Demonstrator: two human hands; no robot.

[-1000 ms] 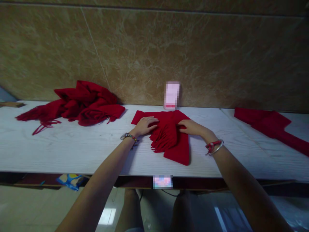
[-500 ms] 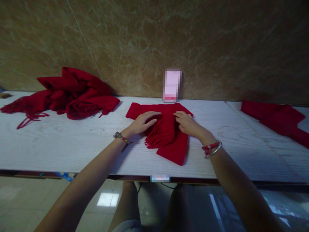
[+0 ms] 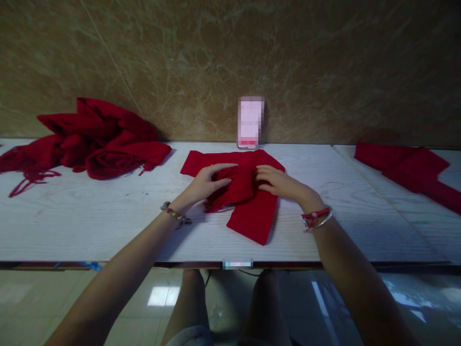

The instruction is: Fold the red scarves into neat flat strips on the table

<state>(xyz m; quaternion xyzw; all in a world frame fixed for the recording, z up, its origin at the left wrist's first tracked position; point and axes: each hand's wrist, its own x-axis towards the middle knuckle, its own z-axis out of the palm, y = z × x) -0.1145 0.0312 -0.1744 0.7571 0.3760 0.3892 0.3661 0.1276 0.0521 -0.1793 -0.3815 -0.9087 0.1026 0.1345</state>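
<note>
a folded, flat-lying red scarf of woven-looking cloth (image 3: pixel 245 183) sits mid-frame on the white wood-grain tabletop (image 3: pixel 108 221). the left hand (image 3: pixel 206 185) spreads loosely over its fringe (image 3: pixel 221 204); the right hand (image 3: pixel 278 183) touches it, fingers bent, pinch unclear. likely light, floppy, hardly slippery: better held by folded edges than strands.

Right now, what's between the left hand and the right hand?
In the head view, a folded part of the middle scarf lies between the left hand and the right hand.
</note>
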